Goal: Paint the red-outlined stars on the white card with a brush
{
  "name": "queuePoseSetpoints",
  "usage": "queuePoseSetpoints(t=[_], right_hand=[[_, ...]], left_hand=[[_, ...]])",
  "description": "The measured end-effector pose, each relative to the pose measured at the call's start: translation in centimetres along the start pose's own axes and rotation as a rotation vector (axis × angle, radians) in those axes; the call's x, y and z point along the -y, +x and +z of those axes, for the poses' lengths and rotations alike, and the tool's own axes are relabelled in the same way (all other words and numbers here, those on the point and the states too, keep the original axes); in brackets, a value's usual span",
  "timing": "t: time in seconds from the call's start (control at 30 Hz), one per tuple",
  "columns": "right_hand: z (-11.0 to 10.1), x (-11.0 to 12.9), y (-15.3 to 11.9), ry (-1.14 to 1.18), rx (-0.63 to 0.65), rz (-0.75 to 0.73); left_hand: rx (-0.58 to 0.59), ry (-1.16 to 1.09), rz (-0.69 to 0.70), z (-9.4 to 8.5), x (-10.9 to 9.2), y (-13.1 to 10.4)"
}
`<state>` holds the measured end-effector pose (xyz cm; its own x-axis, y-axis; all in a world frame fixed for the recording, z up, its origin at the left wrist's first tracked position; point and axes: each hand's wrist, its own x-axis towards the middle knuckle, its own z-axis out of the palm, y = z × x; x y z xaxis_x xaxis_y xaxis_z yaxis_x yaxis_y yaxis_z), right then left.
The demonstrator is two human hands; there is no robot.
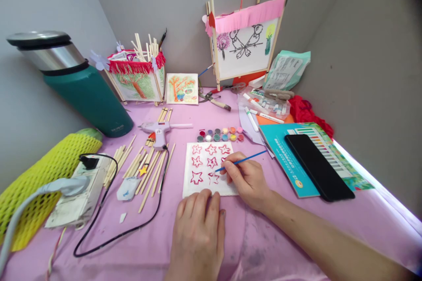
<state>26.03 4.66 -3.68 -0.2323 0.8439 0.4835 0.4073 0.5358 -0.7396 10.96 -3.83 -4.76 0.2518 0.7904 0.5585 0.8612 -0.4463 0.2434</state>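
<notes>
A white square sheet [187, 188] with red star outlines in rows lies on the pink cloth. My right hand [245, 180] is closed round a thin blue brush [252, 156], its tip at the star in the middle of the bottom row. Part of the right column of stars is hidden by that hand. My left hand [199, 228] lies flat, palm down, with its fingertips on the sheet's lower edge. Behind the sheet stand small paint pots [216, 137] in two rows, in several colours.
At the left are a teal bottle [89, 96], a power strip [81, 193], a glue gun [161, 131] with its black cord, and wooden sticks [151, 171]. A phone [318, 167] rests on a blue book [280, 140] at the right. Behind stands a stick-framed bird drawing [244, 52].
</notes>
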Motion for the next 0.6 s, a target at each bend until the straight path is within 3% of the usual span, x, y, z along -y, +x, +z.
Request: queuePoseSetpoints(t=[0.6], right_hand=[[-0.07, 0.15, 0.16, -0.002, 0.004, -0.031]], left_hand=[[0.010, -0.004, 0.006, 0.08, 0.07, 0.11]])
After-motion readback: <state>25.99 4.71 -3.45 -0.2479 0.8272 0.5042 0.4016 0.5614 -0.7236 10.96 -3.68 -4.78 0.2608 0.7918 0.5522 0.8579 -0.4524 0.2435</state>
